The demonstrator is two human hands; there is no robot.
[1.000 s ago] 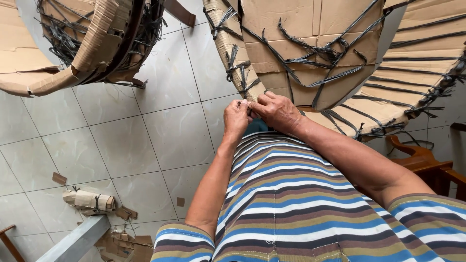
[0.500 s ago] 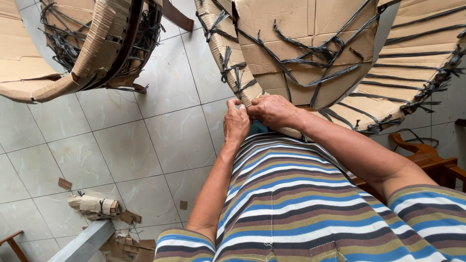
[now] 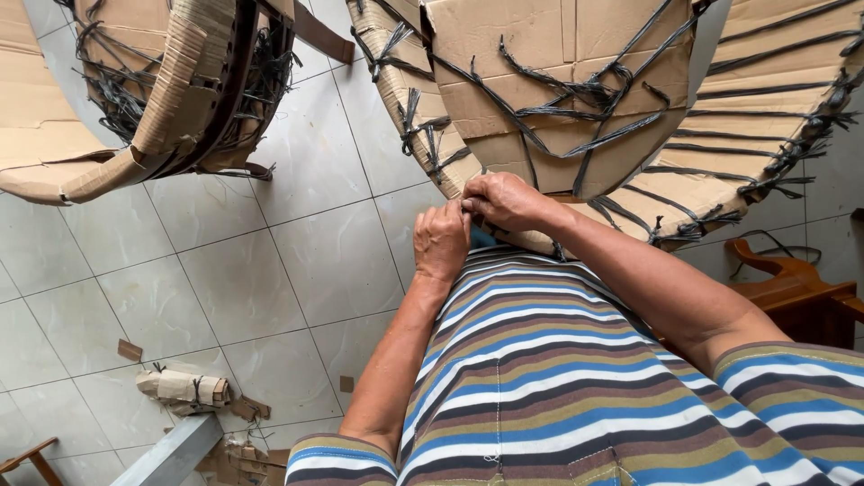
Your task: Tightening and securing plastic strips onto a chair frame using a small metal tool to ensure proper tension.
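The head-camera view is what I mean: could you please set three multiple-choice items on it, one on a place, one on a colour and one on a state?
1. Where do the two hands meet?
A. At the lower edge of the cardboard-wrapped piece
B. On the floor tiles
C. On the wooden chair arm

2. What colour are the straps around the cardboard?
A. White
B. Black
C. Red

3. How does the small cardboard roll lie?
A. Held in a hand
B. Standing upright on the wrapped piece
C. Lying loose on the floor

Answers: 1 A, the left hand and right hand pinch together at the lower edge of the cardboard-wrapped piece. 2 B, the straps are black. 3 C, the cardboard roll lies on the floor tiles, apart from both hands.
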